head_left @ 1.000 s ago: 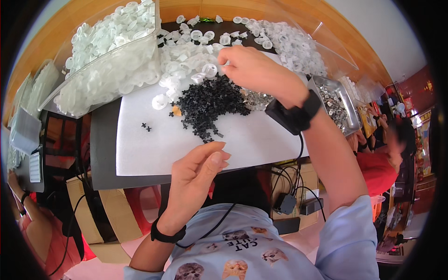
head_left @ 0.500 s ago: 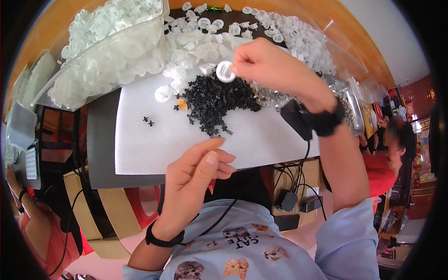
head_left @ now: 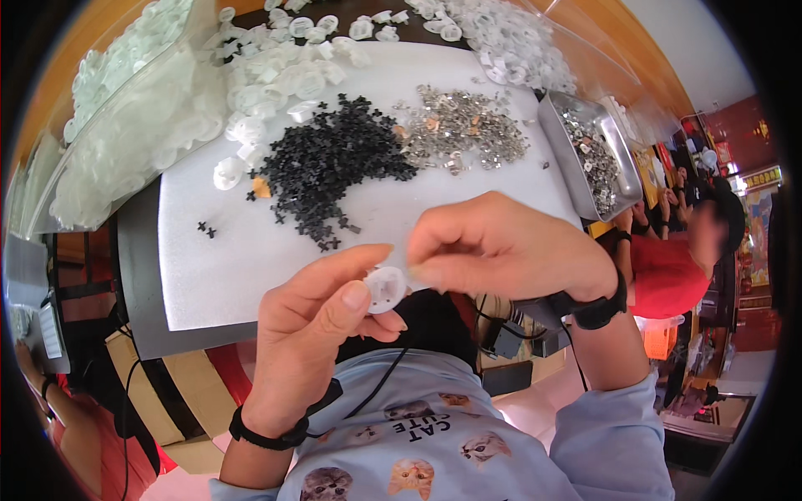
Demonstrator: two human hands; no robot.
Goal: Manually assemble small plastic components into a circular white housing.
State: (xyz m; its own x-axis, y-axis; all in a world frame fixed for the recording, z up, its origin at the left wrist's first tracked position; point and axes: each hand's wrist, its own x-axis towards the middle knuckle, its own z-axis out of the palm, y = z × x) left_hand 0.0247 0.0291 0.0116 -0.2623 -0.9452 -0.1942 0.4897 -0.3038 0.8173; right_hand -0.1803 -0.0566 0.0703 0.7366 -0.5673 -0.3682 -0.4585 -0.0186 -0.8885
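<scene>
Between the thumb and fingers of my left hand [head_left: 313,305] is a white round plastic piece [head_left: 386,290], its recessed face turned up. My right hand [head_left: 501,250] is beside it, thumb and index finger pinched near the piece's right edge. Whatever those fingertips may hold is hidden. Just beyond both hands, a heap of small black cross-shaped pieces [head_left: 322,163] lies on a white foam sheet [head_left: 217,284]. To its right is a scatter of small shiny metal parts [head_left: 468,129].
Loose white plastic pieces [head_left: 284,79] spread along the back, with another heap [head_left: 518,46] at the far right. A clear tub [head_left: 142,142] of them stands at left. A metal tray [head_left: 626,159] holds metal parts. Right of me sits a person in red [head_left: 668,280].
My right hand has come back from the far heap toward me, bringing the white round piece. My left hand now grips that piece. The head view has shifted slightly.
</scene>
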